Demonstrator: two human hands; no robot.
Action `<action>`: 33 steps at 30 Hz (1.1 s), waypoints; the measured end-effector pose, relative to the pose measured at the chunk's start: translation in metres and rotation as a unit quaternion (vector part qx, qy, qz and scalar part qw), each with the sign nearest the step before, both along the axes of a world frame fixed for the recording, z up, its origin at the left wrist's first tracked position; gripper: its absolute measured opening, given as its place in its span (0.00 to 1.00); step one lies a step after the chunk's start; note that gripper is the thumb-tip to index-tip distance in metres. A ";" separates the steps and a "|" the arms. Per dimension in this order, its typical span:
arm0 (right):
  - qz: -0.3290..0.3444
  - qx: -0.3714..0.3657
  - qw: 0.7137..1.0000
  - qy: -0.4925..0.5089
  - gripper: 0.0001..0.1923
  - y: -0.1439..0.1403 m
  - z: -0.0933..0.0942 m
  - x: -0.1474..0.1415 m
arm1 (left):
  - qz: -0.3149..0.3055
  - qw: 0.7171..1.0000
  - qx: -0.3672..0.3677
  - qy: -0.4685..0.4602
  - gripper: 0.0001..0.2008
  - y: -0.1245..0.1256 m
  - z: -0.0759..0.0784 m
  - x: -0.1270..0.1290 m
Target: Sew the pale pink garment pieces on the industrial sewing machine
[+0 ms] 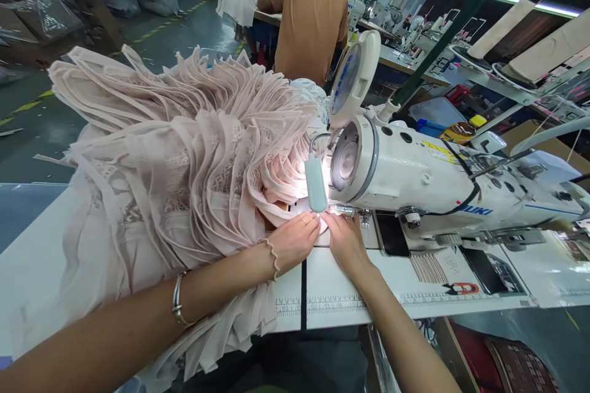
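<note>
The left hand point(295, 238) and right hand point(345, 242) have their fingertips close together on a pale pink cloth edge point(324, 225); I cannot tell whether they pinch it or only press it down. The edge lies just near of the lit head of the white sewing machine point(401, 163), beside a heap of lace-trimmed pink fabric pieces point(198, 153) on the left. The left forearm reaches in from the near left, palm down; the right comes from the near right, its fingers pointing far.

Far left, a clear bag bulges over a plastic bin point(157, 3). Far right, an amber jar point(458, 132) has a yellow cap. Near right, below the table, an open box point(449, 344) holds something dark red.
</note>
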State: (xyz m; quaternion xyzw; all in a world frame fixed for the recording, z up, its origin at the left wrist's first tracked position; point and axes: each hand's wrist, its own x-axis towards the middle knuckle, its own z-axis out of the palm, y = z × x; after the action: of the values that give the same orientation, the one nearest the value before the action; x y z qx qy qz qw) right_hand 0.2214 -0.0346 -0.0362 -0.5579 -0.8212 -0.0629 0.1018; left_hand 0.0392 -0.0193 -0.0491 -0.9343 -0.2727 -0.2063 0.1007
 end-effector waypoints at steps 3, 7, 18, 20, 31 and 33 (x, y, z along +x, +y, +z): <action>-0.002 0.001 1.000 -0.009 0.27 0.001 0.000 0.000 | 0.007 1.000 0.001 0.004 0.17 0.001 0.002 0.000; 0.002 0.002 1.000 -0.009 0.26 0.002 0.000 0.002 | 0.013 1.000 -0.001 0.011 0.17 0.002 0.006 0.000; 0.002 0.025 0.999 0.025 0.22 0.004 -0.001 -0.001 | 0.022 0.999 -0.042 0.015 0.16 0.005 0.013 0.000; 0.001 0.024 0.999 0.026 0.22 0.004 0.000 -0.002 | 0.022 0.998 -0.050 0.016 0.15 0.006 0.013 0.000; 0.004 -0.023 0.997 0.073 0.23 0.006 0.004 -0.006 | 0.037 0.999 -0.028 0.018 0.16 0.005 0.012 0.000; -0.008 -0.023 0.996 0.091 0.24 0.006 0.002 -0.004 | 0.033 0.999 -0.006 0.017 0.16 0.007 0.014 -0.004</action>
State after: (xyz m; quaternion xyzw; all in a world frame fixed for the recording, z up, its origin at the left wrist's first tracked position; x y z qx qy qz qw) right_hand 0.2172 -0.0284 -0.0342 -0.5697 -0.8055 0.0064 0.1629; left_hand 0.0354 -0.0128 -0.0348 -0.9288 -0.3026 -0.1853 0.1068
